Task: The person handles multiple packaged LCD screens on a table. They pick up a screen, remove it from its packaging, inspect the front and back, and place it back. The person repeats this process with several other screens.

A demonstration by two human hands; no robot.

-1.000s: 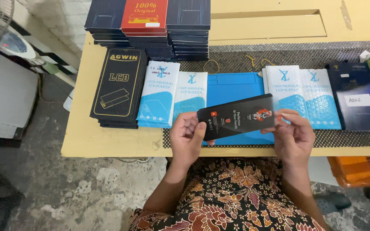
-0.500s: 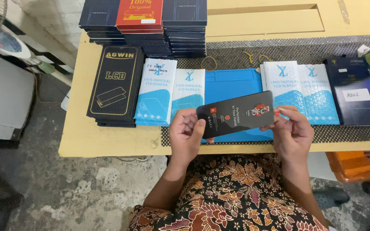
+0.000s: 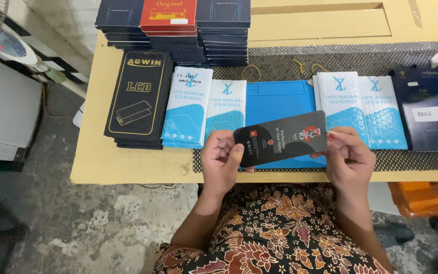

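A flat black packet with small red marks hangs above the table's front edge, held at both ends. My left hand grips its left end. My right hand pinches its right end with thumb and fingers. Under the packet lies a blue mat on a dark mesh sheet. White-and-blue padded pouches lie on either side of the mat: one pair to the left and another pair to the right.
A stack of black flat boxes sits at the left of the wooden table. Dark boxes with a red one on top are piled at the back. A dark blue box lies at the right. A grey appliance stands on the floor.
Both hands keep hold of the black packet, which has tilted slightly. The view has shifted a little.
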